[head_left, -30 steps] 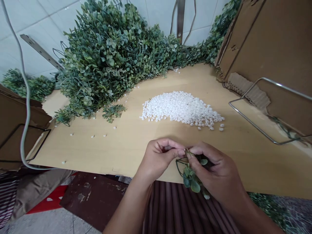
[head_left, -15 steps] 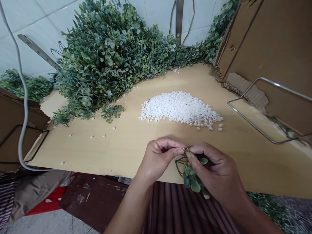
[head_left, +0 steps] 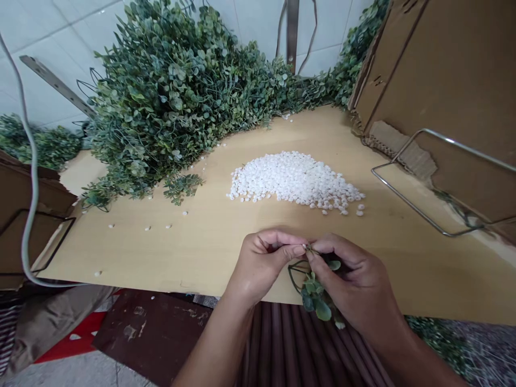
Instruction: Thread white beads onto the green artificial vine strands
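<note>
Over the front edge of the table, my left hand (head_left: 256, 266) and my right hand (head_left: 358, 279) meet at the fingertips. Between my right thumb and fingers is a stem of an artificial leaf sprig (head_left: 316, 301), its green leaves hanging below. My left thumb and index finger pinch a tiny white bead at the stem's tip; my fingers mostly cover it. Another white bead (head_left: 339, 325) shows at the low end of the sprig. Beyond my hands lies a heap of white beads (head_left: 292, 177).
A large pile of artificial greenery (head_left: 161, 102) stands against the tiled wall. Stray beads dot the left tabletop (head_left: 133, 255). A cardboard box (head_left: 451, 91) with a metal wire frame (head_left: 415, 207) is at right. A white cable (head_left: 32, 161) hangs at left.
The view has shifted slightly, so the background sits a little further left. Both hands keep the same pinch on the sprig and bead.
</note>
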The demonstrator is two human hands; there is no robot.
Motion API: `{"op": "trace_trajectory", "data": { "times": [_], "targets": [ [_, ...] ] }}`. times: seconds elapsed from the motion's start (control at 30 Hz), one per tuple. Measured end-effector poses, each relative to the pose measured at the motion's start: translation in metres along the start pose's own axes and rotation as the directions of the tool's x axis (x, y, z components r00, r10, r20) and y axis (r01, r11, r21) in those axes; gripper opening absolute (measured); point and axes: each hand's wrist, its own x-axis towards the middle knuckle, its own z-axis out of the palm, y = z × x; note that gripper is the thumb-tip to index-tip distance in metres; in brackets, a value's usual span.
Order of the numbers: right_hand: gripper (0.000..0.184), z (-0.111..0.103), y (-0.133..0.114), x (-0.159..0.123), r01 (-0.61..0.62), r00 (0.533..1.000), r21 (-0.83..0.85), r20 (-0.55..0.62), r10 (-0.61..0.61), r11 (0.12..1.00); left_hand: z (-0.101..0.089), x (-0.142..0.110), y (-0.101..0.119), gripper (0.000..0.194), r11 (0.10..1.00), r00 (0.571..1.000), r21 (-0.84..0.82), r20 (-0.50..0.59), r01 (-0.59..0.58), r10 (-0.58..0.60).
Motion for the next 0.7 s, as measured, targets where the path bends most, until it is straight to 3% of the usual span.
{"op": "trace_trajectory", "data": {
  "times": [0.33, 0.7],
  "targets": [
    [0.014, 0.0004, 0.0022, 0.0009, -0.029, 1.000, -0.015, 0.008, 0.029, 0.999, -0.0020, 0.0006, 0.0016, 0.017, 1.000, 0.999, 0.016, 0.035, 0.020, -0.021],
    [0.013, 0.0013, 0.0019, 0.0024, -0.065, 0.998, 0.021, -0.014, 0.065, 0.998, -0.0028, 0.0011, 0.0000, 0.016, 0.997, 0.999, 0.073, 0.025, -0.033, 0.031]
  ]
}}
